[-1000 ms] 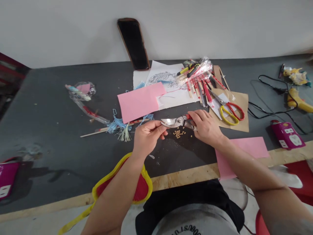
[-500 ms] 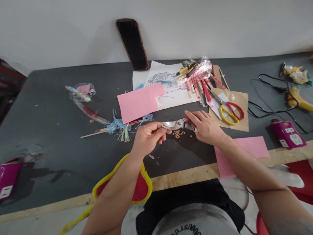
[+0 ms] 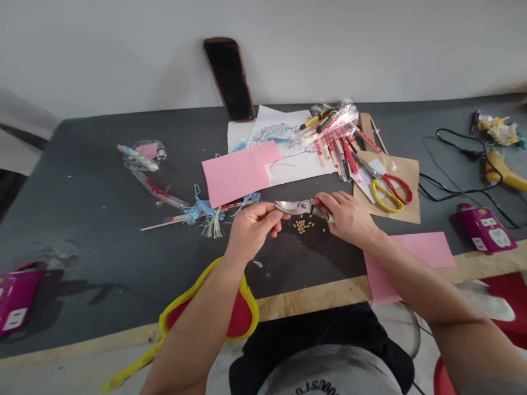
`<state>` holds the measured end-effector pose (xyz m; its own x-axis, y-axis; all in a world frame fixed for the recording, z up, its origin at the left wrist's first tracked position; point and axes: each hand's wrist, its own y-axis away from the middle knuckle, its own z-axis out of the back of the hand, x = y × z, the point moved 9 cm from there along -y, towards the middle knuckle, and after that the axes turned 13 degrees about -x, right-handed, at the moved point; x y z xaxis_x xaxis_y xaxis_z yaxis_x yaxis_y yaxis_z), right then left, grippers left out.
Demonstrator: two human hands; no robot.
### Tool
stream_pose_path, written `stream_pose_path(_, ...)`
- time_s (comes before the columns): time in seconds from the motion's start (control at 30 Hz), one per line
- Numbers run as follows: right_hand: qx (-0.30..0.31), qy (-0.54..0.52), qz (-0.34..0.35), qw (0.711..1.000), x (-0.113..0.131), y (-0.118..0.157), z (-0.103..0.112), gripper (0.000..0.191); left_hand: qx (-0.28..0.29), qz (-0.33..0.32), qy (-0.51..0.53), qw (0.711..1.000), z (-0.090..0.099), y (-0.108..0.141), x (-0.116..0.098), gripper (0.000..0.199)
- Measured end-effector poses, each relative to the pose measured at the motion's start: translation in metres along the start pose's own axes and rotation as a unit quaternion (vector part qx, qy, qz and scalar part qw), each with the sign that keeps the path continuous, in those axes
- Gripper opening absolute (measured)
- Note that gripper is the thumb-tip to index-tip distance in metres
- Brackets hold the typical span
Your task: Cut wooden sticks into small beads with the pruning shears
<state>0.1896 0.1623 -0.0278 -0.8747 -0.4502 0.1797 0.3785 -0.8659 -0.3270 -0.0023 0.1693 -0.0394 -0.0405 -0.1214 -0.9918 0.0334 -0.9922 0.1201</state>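
My right hand [image 3: 348, 215] is wrapped round the red handle of metal pruning shears [image 3: 302, 207], whose blades point left. At the blade tip, the fingers of my left hand [image 3: 257, 225] are pinched together; whatever they hold is too small to make out. Below the shears lies a small heap of tan pieces [image 3: 303, 224] on the dark table [image 3: 102, 236]. Just left of my left hand are blue tassels [image 3: 198, 211] and a pale green tassel [image 3: 213, 226] beside thin sticks.
Pink paper [image 3: 241, 171] overlaps a dragon drawing [image 3: 269, 133]. Behind it a phone [image 3: 230, 79] leans on the wall. Red-banded sticks [image 3: 329, 145], scissors [image 3: 387, 189], another pink sheet [image 3: 426, 249], a purple power block [image 3: 486, 227] and a yellow glue gun [image 3: 506, 173] lie rightward.
The view has shifted slightly, so the table items appear a little lower and further right. The shears' blades look more closed together, and both hands keep their holds.
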Motion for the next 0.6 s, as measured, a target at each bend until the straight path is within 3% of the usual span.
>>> stream_pose_path(0.17,-0.052,0.006,-0.001,0.999,-0.001,-0.001,0.005,0.04,-0.045,0.001,0.06,0.997,0.003,-0.002,0.005,0.019)
stream_pose_path(0.27,-0.076,-0.015,-0.012,0.997,-0.004,0.0,0.006,0.03,-0.065,-0.005,0.074,0.995,0.006,-0.003,0.006,0.02)
stream_pose_path(0.4,-0.082,-0.044,0.009,0.996,-0.001,0.001,0.006,0.011,-0.091,-0.008,0.081,0.993,0.01,-0.003,0.005,0.021)
stream_pose_path(0.6,-0.08,-0.041,0.025,0.996,-0.001,0.003,0.011,0.014,-0.105,-0.008,0.061,0.993,0.012,-0.003,0.008,0.023)
